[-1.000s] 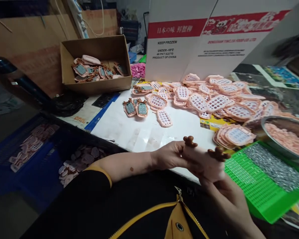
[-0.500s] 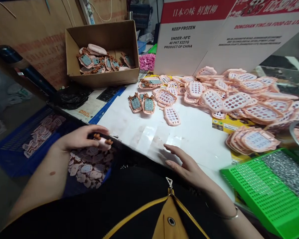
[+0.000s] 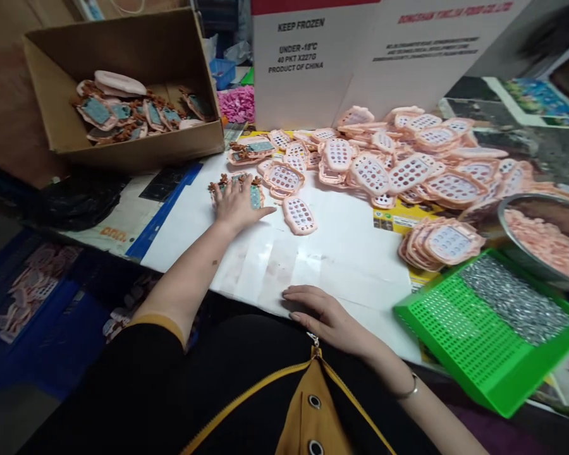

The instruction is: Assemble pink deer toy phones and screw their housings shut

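Observation:
My left hand reaches over a small group of pink toy-phone casings with teal keypads and brown antler-like tips. Its fingers are spread and rest on them, covering most of the group. Just right of that hand lies a pink casing with rows of holes. My right hand rests at the near edge of the white work surface, fingers stretched out and nothing visible in it.
Many perforated pink casings are heaped at the back right, with a stack before them. A cardboard box of teal-keypad casings stands back left. At right are a green tray of small metal screws and a metal bowl of pink parts.
My left hand has moved from the lower left, where it held a pink casing with brown antlers, up onto the teal-keypad group. My right hand has lowered slightly. The view has turned right.

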Demonstrator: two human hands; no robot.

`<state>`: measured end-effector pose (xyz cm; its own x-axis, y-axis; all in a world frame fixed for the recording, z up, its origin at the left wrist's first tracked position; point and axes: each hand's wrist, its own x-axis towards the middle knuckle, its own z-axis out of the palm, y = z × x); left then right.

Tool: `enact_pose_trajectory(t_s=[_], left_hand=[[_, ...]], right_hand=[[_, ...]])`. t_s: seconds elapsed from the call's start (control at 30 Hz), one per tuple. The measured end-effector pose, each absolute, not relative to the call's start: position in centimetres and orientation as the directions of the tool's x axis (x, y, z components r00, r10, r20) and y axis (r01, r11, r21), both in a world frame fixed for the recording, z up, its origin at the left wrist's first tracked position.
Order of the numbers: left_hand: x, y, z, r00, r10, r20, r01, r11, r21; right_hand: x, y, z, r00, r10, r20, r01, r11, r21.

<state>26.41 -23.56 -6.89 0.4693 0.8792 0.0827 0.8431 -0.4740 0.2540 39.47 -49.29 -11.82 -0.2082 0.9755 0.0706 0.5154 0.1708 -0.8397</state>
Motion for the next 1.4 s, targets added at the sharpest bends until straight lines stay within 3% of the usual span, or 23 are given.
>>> enact_pose_trajectory(t_s=[0.13, 0.3, 0.43, 0.53, 0.63, 0.73, 0.8, 0.83, 0.9, 0.97, 1.03, 1.13, 1.17, 1.23, 1.27, 1.3, 1.33, 1.4], left_hand=[[27.5, -22.0, -7.9, 0.493, 0.864, 0.100, 0.842, -0.503, 0.193], [26.1, -21.7, -7.8, 0.451, 0.852, 0.266, 0.722, -0.524, 0.452], [26.2, -25.8, -7.0, 0.589, 0.736, 0.335, 0.508, -0.659, 0.555], [27.5, -30.6, -7.0, 0.753, 0.560, 0.346, 0.327, -0.775, 0.541], [28.8, -34.0, -7.4, 0.833, 0.435, 0.343, 0.180, -0.799, 0.574], [29.5, -35.1, -7.3, 0.851, 0.489, 0.191, 0.157, -0.584, 0.796], [29.7, -35.0, -7.1, 0.845, 0.535, -0.001, 0.144, -0.226, 0.964], [29.8, -34.9, -7.0, 0.850, 0.516, -0.102, 0.123, -0.006, 0.992], [30.0, -34.9, -7.2, 0.892, 0.368, -0.263, 0.110, 0.388, 0.915], [30.1, -35.1, -7.6, 0.932, 0.161, -0.324, 0.159, 0.623, 0.766], [30.1, -35.2, -8.0, 0.949, 0.021, -0.315, 0.203, 0.722, 0.661], [30.1, -35.2, -8.5, 0.963, -0.030, -0.267, 0.190, 0.777, 0.600], [30.0, -35.1, -8.5, 0.966, -0.024, -0.256, 0.176, 0.787, 0.591], [30.1, -34.8, -8.5, 0.969, 0.008, -0.248, 0.141, 0.806, 0.576], [30.1, -34.7, -8.4, 0.968, 0.025, -0.251, 0.127, 0.814, 0.568], [30.2, -34.5, -8.4, 0.965, 0.037, -0.259, 0.119, 0.820, 0.559], [30.2, -34.4, -8.3, 0.962, 0.048, -0.269, 0.113, 0.825, 0.553], [30.4, -34.3, -8.2, 0.954, 0.085, -0.287, 0.093, 0.827, 0.554]], right_hand=[[39.8, -48.6, -11.8, -0.185, 0.979, 0.086, 0.433, 0.160, -0.887], [40.1, -47.6, -11.4, -0.138, 0.989, 0.044, 0.276, 0.081, -0.958], [40.4, -46.3, -11.3, 0.191, 0.977, -0.090, -0.087, -0.074, -0.993], [41.0, -45.3, -11.0, 0.448, 0.879, -0.166, -0.356, 0.005, -0.934], [41.9, -45.2, -10.6, 0.531, 0.833, -0.156, -0.432, 0.108, -0.895], [42.9, -46.2, -10.2, 0.531, 0.832, -0.159, -0.440, 0.111, -0.891], [43.5, -47.0, -9.8, 0.523, 0.836, -0.168, -0.448, 0.102, -0.888], [43.7, -47.3, -9.6, 0.519, 0.838, -0.171, -0.452, 0.099, -0.886], [43.9, -47.8, -9.0, 0.505, 0.847, -0.164, -0.455, 0.100, -0.885], [44.1, -48.0, -8.4, 0.480, 0.866, -0.140, -0.416, 0.084, -0.906], [44.6, -48.2, -7.8, 0.449, 0.887, -0.108, -0.284, 0.027, -0.958], [46.8, -49.1, -6.8, 0.520, 0.854, 0.021, 0.225, -0.113, -0.968], [47.8, -49.5, -6.4, 0.561, 0.822, 0.099, 0.453, -0.204, -0.868], [50.1, -50.5, -5.7, 0.595, 0.774, 0.216, 0.760, -0.455, -0.464], [51.2, -50.9, -5.4, 0.600, 0.768, 0.225, 0.797, -0.549, -0.252], [52.2, -51.3, -5.3, 0.604, 0.767, 0.217, 0.797, -0.589, -0.134], [53.1, -51.6, -5.3, 0.606, 0.770, 0.199, 0.791, -0.610, -0.050], [54.4, -51.9, -5.7, 0.601, 0.781, 0.170, 0.792, -0.611, 0.006]])
